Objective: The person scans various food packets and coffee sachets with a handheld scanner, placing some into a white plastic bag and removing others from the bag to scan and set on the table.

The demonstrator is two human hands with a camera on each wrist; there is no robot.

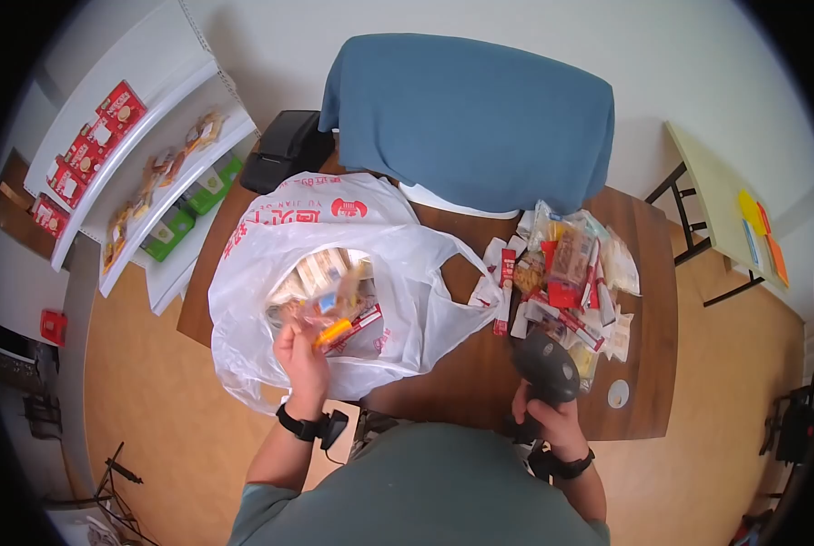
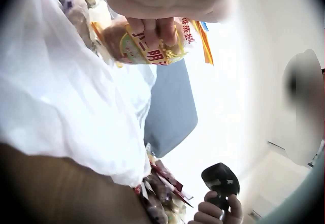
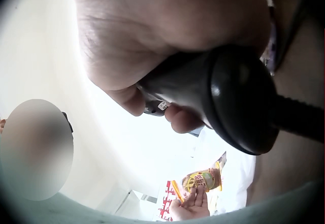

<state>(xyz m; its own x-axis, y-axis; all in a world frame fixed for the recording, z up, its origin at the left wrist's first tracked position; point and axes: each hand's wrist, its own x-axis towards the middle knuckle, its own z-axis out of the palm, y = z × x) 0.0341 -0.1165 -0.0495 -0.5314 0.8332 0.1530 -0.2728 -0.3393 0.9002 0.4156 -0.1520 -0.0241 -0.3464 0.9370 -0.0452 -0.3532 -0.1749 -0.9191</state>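
Note:
My left hand (image 1: 305, 369) pinches a clear snack packet with orange ends and yellow-and-red printing (image 2: 147, 49), a brown food showing inside it. The packet is over the mouth of a white plastic bag (image 1: 243, 318) with red printing. Inside the bag lie more wrapped foods (image 1: 311, 273) and a red-and-white packet. My right hand (image 1: 557, 426) grips a black handheld barcode scanner (image 1: 547, 364) by its handle, near the front edge of the table. In the right wrist view the handle's rounded base and a thick cord show close up.
A pile of packaged snacks and red sticks (image 1: 571, 264) lies on the right of the brown table (image 1: 639, 400). Behind stand a blue cloth-covered object (image 1: 470, 118) and a black device (image 1: 284, 150). White shelves (image 1: 184, 86) with red boxes are at left, a folding table (image 1: 716, 182) at right.

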